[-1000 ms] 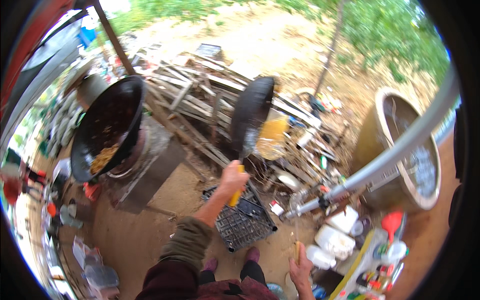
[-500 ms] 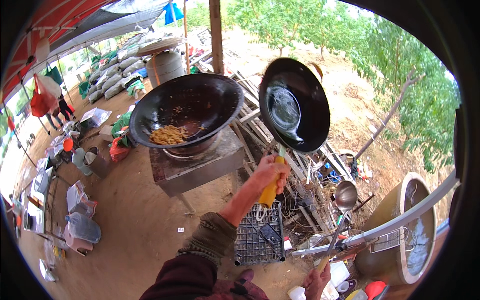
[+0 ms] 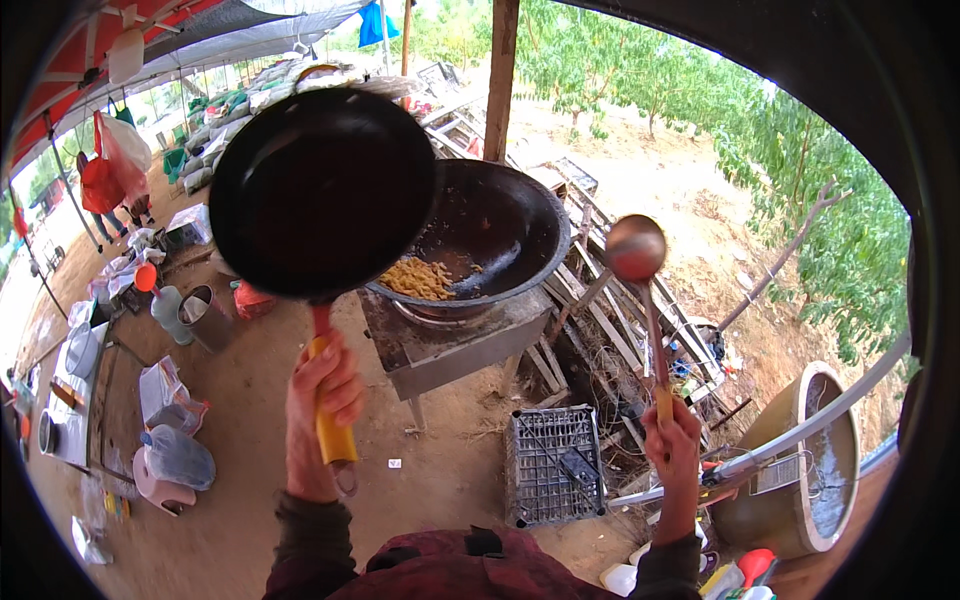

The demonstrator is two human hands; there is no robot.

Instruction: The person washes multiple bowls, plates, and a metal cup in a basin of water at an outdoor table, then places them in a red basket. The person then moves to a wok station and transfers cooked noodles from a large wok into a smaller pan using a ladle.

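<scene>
My left hand (image 3: 312, 425) is wrapped round the yellow handle of a black frying pan (image 3: 322, 195), held up at the left. The pan's dark round face hides part of the large black wok (image 3: 515, 225) behind it. In that wok, a heap of yellow-brown food bits (image 3: 418, 278) lies at the lower left. A metal burner stand (image 3: 450, 352) bears the wok. At the right, my right hand (image 3: 674, 438) grips the wooden handle of a metal ladle (image 3: 637, 250), raised with its bowl upward. Both tools are in the air, apart from the wok.
A black plastic crate (image 3: 553, 468) sits on the dirt ground below. Stacked wooden boards (image 3: 607, 335) lie behind the stand. A big brown vat (image 3: 785, 470) stands at the right, crossed by a grey pipe. Jugs, a bucket (image 3: 206, 320) and a low table (image 3: 85, 400) are at the left.
The frying pan has swung from the right of the wok to its left. My right hand has raised the ladle from low at the right. The view has shifted slightly.
</scene>
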